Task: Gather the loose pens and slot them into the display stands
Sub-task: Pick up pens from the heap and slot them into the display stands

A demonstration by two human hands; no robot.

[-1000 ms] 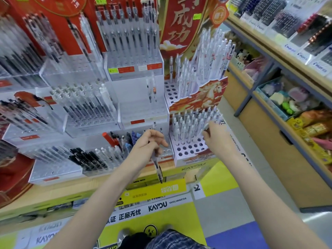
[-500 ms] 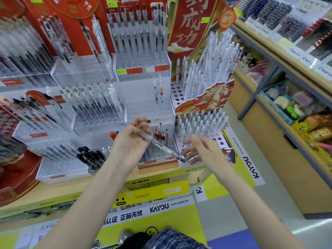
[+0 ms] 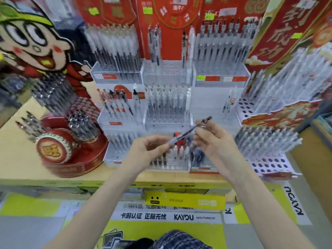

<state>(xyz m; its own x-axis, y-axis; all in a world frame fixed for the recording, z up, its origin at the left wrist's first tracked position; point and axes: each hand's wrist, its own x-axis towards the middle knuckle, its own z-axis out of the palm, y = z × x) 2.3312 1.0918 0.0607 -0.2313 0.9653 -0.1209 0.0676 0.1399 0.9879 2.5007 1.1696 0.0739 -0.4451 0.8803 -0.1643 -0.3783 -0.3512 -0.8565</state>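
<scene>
Head view: your left hand (image 3: 146,151) sits just left of the frame's centre, fingers curled, pinching the lower end of a slim clear-barrelled pen with a dark clip end (image 3: 190,132). Your right hand (image 3: 214,141) is just right of centre, its fingertips closed on the same pen nearer its upper, dark end. The pen runs as a slant between the two hands, low at the left and rising to the upper right, with the dark tip poking out past your right fingers. It is held in the air in front of the tiered clear plastic display stands (image 3: 168,112), touching none of them.

Behind your hands, the lowest clear tier (image 3: 169,161) holds a row of upright pens. At the right of the frame stands a white perforated stand with round holes (image 3: 269,164), some holes filled with white pens. At lower left sits a round red drum-shaped holder (image 3: 59,151) with dark pens in it. Everything stands on a pale yellow wooden shelf (image 3: 19,159). The picture is blurred, so finer detail is lost.
</scene>
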